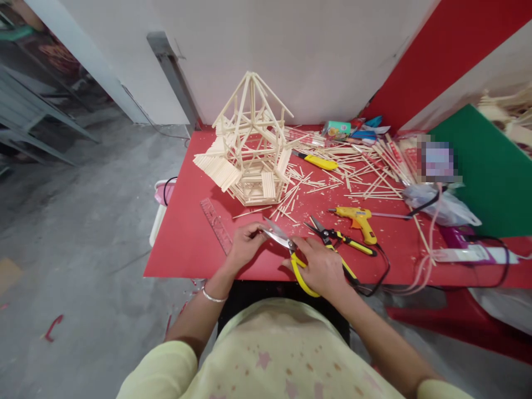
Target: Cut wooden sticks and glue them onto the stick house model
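My right hand is closed round the yellow handles of a pair of scissors, whose blades are apart and point left. At the blade tips, my left hand is pinched shut; whatever its fingers hold is too small to make out. Just beyond both hands stands a pavilion-like model built of thin wooden sticks, with a peaked open frame on top and slatted panels at its sides. A clear ruler lies left of my left hand. Black-and-yellow cutters rest beside my right hand.
A yellow glue gun lies on the red table, its cord looping near the front edge. Loose wooden sticks and a yellow utility knife spread behind it. At right are a plastic bag and a green board.
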`<state>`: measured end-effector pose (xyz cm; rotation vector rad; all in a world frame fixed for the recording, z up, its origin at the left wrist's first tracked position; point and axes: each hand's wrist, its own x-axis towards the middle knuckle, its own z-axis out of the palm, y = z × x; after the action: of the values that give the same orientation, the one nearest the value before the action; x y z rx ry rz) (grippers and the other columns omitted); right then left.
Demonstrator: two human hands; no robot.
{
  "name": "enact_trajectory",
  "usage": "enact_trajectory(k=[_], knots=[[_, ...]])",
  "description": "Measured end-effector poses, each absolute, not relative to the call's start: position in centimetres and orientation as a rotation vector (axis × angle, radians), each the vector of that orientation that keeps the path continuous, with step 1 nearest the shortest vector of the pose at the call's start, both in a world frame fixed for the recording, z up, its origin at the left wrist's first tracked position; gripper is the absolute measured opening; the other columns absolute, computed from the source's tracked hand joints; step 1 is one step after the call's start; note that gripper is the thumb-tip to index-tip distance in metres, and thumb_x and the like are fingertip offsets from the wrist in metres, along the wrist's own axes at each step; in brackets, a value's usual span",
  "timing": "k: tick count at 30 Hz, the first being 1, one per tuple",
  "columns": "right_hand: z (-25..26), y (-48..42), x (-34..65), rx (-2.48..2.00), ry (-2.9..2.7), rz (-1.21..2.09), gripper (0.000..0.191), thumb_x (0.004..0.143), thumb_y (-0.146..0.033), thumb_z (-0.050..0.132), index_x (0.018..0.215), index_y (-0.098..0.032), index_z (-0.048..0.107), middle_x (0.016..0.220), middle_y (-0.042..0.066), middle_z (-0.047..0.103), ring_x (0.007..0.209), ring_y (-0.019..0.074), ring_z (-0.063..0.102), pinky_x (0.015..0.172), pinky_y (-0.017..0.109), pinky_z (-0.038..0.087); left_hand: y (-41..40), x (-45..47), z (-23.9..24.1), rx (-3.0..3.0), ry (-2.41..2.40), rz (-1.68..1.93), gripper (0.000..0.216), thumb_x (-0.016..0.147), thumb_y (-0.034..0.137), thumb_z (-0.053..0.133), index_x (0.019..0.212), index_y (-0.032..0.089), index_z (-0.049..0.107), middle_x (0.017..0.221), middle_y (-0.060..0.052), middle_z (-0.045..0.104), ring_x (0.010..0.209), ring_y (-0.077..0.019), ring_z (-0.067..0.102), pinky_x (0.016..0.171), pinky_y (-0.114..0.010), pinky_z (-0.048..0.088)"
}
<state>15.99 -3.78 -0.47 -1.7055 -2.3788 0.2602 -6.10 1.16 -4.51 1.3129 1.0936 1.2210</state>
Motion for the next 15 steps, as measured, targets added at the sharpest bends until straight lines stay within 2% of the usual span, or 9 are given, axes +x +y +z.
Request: enact_trajectory(k=[7,15], knots=[[-1.3,-3.7,16.0,-1.744,-2.424,0.031,0.052,0.093,-0.057,0.054,0.135,-0.027,0.060,0.095,0.010,0.069,0.085,0.0255,0.064,0.063,0.031,0.036,0.5,-5.9,-3.2,1.264,1.091,1.153,0.013,0.081,0.025,0.074,0.085,0.013,0.076,0.078,-0.005,0.075,0.072,-0.0165,0.067,0.071,-0.029,0.054],[-1.6,-3.5,16.6,-1.730,-2.440,0.025,0.052,0.094,-0.056,0.053,0.138,-0.028,0.059,0.094,0.010,0.066,0.087,0.0260,0.063,0.068,0.032,0.037,0.3,-6.5,-2.5,1.343,0.998,1.053,0.018,0.087,0.030,0.071,0.091,0.014,0.077,0.084,-0.009,0.076,0.078,-0.0198,0.069,0.076,-0.032,0.056]])
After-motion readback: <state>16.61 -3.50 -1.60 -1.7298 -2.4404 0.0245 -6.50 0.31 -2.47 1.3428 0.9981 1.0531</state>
